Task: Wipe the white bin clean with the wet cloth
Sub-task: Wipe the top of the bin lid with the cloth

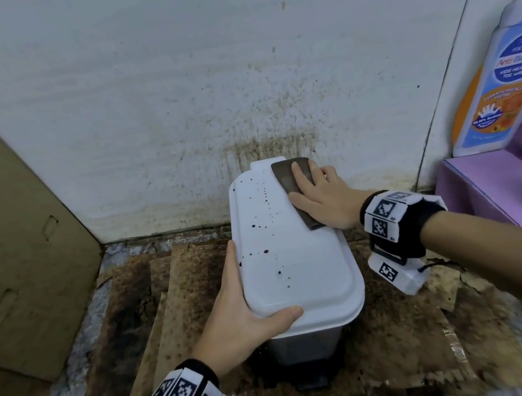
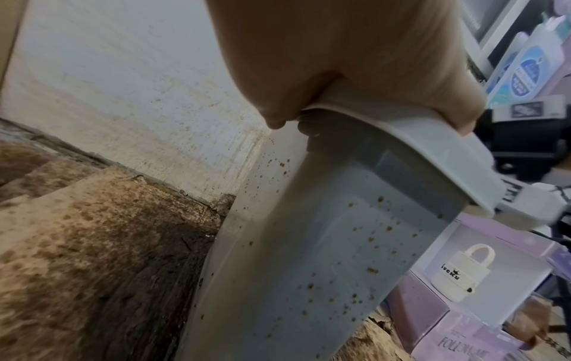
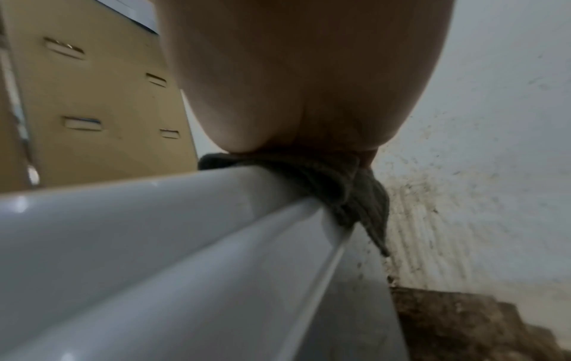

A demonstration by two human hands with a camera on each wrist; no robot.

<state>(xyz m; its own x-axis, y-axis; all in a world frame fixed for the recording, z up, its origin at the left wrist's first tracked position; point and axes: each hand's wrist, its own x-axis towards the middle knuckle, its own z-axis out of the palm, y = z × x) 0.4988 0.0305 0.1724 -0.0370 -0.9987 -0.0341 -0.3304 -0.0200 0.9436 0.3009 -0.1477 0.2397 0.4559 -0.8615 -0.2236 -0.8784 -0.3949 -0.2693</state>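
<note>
A white pedal bin (image 1: pixel 294 253) stands on the floor against the wall, its lid dotted with dark spots. My left hand (image 1: pixel 252 313) grips the lid's near left corner, thumb on top and fingers along the left edge. My right hand (image 1: pixel 319 196) lies flat on a dark brown cloth (image 1: pixel 287 180) at the lid's far right. In the left wrist view the bin's grey side (image 2: pixel 324 256) is speckled with brown spots. In the right wrist view the cloth (image 3: pixel 349 195) hangs over the lid's rim (image 3: pixel 185 219) under my palm.
The white wall (image 1: pixel 237 83) behind the bin is splattered with brown. Stained cardboard sheets (image 1: pixel 166 295) cover the floor. A tall cardboard box (image 1: pixel 6 233) leans at the left. At the right stand a purple box (image 1: pixel 492 185) and a printed bottle display (image 1: pixel 499 87).
</note>
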